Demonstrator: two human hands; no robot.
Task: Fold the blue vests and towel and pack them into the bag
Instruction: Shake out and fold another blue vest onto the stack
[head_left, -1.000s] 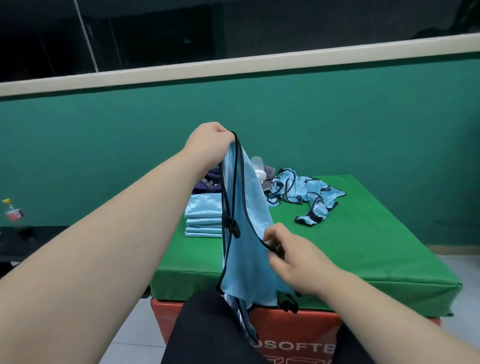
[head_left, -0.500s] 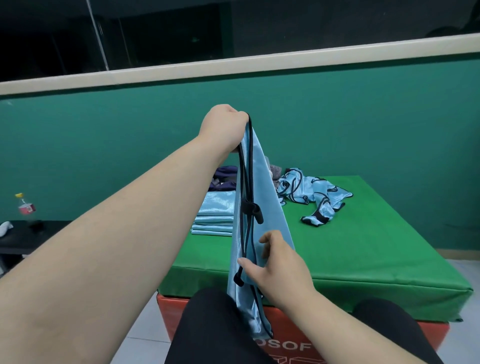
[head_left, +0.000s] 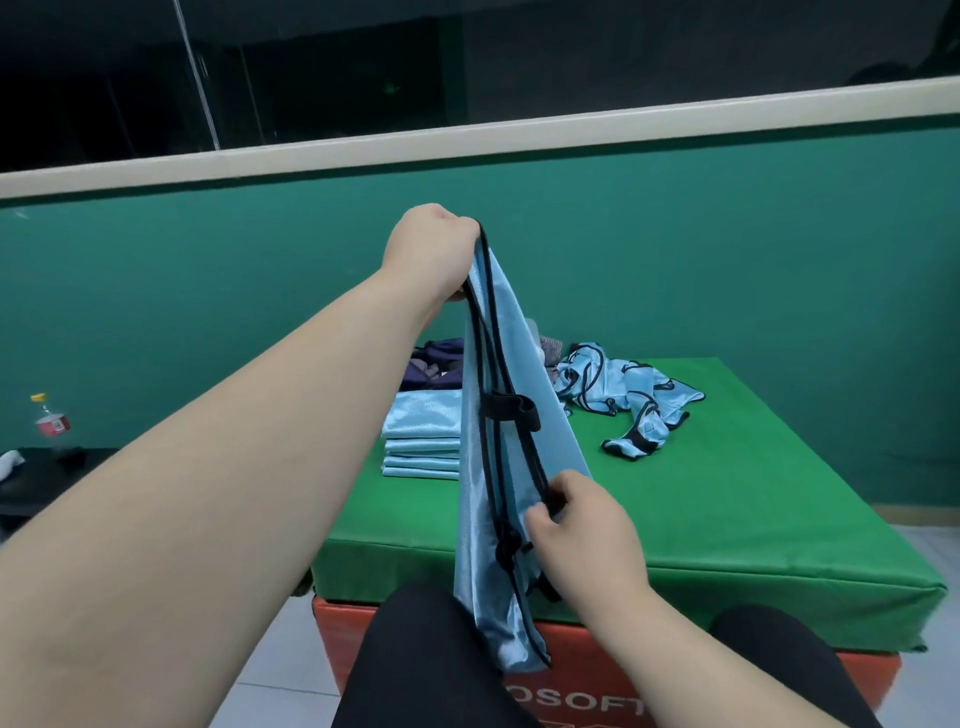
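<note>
A blue vest (head_left: 514, 415) is held up in the air above the lap, in front of the green desk (head_left: 727, 519). Its top is gripped tight in the left hand (head_left: 431, 249). Its black edge is pinched lower down by the right hand (head_left: 582, 535). It should be pulled straight, with edges matched, then folded flat and laid on the folded pile (head_left: 422, 439).

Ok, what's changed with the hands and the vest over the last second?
The left hand raised the vest higher. The right hand shifted its pinch along the black-trimmed edge. The folded stack and the loose vests stayed on the green mat.
</note>
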